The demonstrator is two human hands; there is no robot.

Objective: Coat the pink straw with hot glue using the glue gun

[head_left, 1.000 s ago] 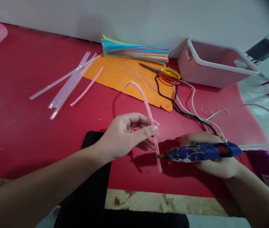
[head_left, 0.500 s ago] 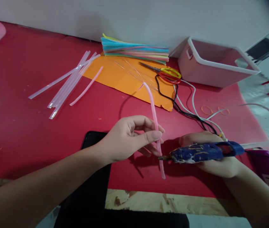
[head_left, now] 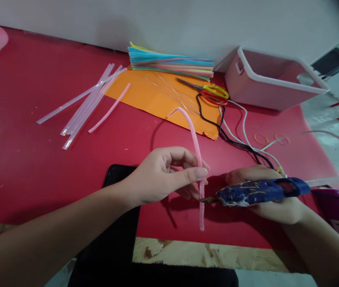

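A pink pipe cleaner (head_left: pixel 192 128), bent over at its top, is pinched between the thumb and fingers of my left hand (head_left: pixel 169 175). Its lower end hangs down over the red tabletop. My right hand (head_left: pixel 272 211) is wrapped round a dark blue hot glue gun (head_left: pixel 250 193) with a clear glue stick (head_left: pixel 331 181) sticking out of its back. The gun's metal nozzle points left and meets the pipe cleaner just below my left fingers; whether glue is coming out I cannot tell.
Several clear glue sticks (head_left: pixel 82 107) and a short pink pipe cleaner (head_left: pixel 109 108) lie left. Behind are an orange envelope (head_left: pixel 145 95), colourful pipe cleaners (head_left: pixel 169 61), scissors (head_left: pixel 211 91) and a pink bin (head_left: pixel 256 87). Cables (head_left: pixel 238 139) run right; a black phone (head_left: pixel 118 223) lies by my left wrist.
The pipe cleaner has turned slightly in my left fingers: its bent top swings left and its lower end hangs straighter. The glue gun stays almost in place.
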